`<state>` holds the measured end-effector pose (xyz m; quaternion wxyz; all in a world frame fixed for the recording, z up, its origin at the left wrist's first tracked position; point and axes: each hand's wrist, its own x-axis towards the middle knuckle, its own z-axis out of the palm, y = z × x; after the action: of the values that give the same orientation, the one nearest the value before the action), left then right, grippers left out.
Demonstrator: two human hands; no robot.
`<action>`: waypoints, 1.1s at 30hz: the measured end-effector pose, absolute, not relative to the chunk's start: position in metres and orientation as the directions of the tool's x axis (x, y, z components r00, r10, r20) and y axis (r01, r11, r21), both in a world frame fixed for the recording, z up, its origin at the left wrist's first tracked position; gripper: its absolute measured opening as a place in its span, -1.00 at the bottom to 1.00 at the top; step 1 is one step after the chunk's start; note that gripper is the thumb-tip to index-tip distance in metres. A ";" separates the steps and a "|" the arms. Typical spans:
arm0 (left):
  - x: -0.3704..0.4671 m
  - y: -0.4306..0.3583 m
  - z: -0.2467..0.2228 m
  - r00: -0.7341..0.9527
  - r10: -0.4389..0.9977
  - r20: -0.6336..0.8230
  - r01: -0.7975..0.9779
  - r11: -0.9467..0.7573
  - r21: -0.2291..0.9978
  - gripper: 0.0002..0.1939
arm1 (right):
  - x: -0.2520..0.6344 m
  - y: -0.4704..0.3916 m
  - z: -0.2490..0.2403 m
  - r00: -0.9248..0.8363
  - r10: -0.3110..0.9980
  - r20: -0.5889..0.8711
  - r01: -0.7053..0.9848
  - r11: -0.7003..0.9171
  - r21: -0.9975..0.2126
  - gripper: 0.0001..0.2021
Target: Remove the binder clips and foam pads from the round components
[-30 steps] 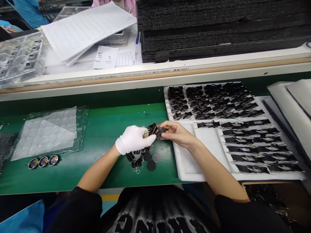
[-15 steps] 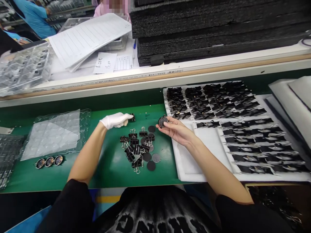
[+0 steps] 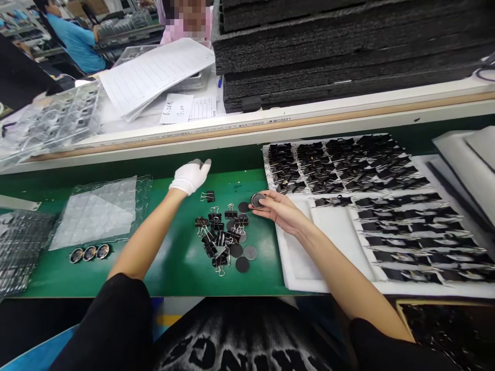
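My left hand (image 3: 190, 176), in a white glove, is raised near the back of the green bench with its fingers apart and nothing in them. Just below it a single black binder clip (image 3: 208, 196) lies on the green surface. My right hand (image 3: 280, 210) is bare and pinches a round dark disc-shaped piece (image 3: 257, 200) by its edge. Between my hands lies a pile of black binder clips (image 3: 216, 234) with silver handles. Several flat dark discs (image 3: 242, 264) are beside the pile, on its right.
On the right, a white foam tray (image 3: 288, 268) holds rows of black clipped pieces. Three round pieces (image 3: 90, 253) and a clear plastic tray (image 3: 145, 193) lie at left. Papers (image 3: 154, 72) and black foam sheets (image 3: 309, 56) stand behind the ledge. A person in blue (image 3: 75, 38) is further back.
My left hand has let go of the binder clip and lifted up and back from it, fingers now spread. The right hand still holds the round piece. The view has shifted slightly.
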<state>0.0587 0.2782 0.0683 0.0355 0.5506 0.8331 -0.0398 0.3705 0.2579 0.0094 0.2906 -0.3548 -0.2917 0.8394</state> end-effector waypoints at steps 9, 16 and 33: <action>0.089 0.268 0.013 -0.498 0.856 0.135 0.867 0.495 0.059 -0.45 | 0.372 0.255 0.004 -0.632 0.658 -0.410 -0.225 -0.662 -0.715 -0.60; 0.080 0.272 0.010 -0.546 0.836 0.047 0.836 0.540 0.102 -0.51 | 0.371 0.254 0.003 -0.603 0.680 -0.417 -0.244 -0.655 -0.715 -0.59; 0.078 0.261 0.001 -0.590 0.791 0.163 0.807 0.577 0.122 -0.41 | 0.332 0.274 -0.005 -0.602 0.775 -0.192 0.171 -0.110 -0.979 -0.46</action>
<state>0.0776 0.2606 0.0014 -0.0452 0.4505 0.8869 0.0916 0.3318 0.2735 -0.0046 0.2353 -0.3790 -0.6243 0.6413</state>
